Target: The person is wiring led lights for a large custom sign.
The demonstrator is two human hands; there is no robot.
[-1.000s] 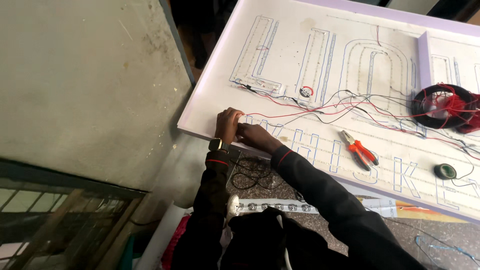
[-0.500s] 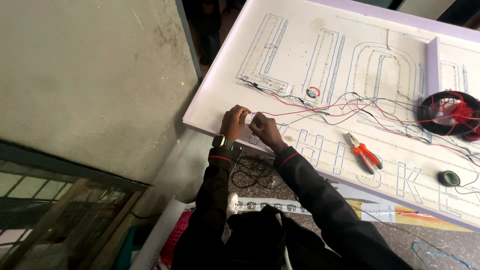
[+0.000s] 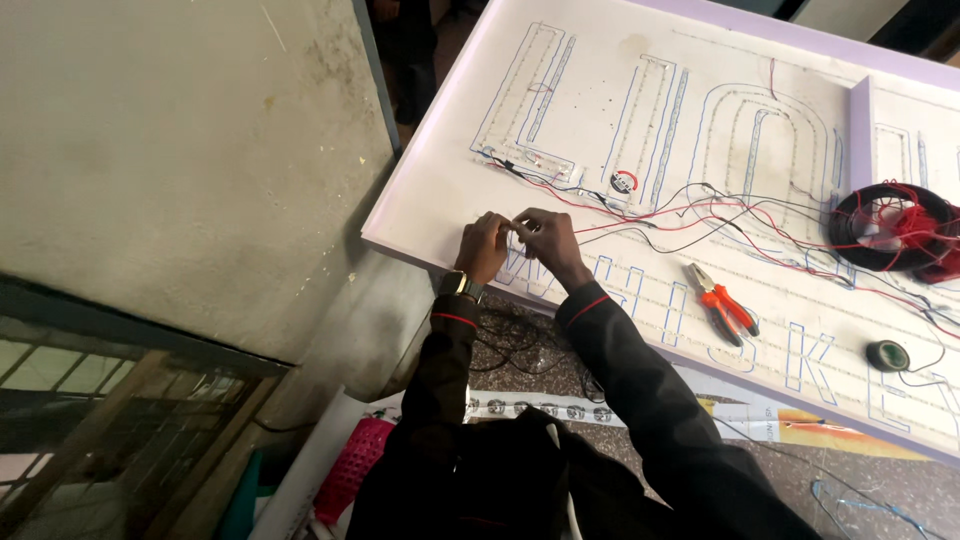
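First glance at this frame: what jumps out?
The big white sign board with outlined letter shapes fills the upper right, red and black wires trailing across it. At its near edge the left hand and right hand meet, fingers pinched together. Orange-handled pliers lie to their right, a wire coil beyond.

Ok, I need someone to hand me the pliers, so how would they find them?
Start at the big white sign board with outlined letters. Follow its near edge rightward from the person's hands to the pliers, lying flat among red and black wires. Their bright orange handles set them apart from the dark tape roll further right.
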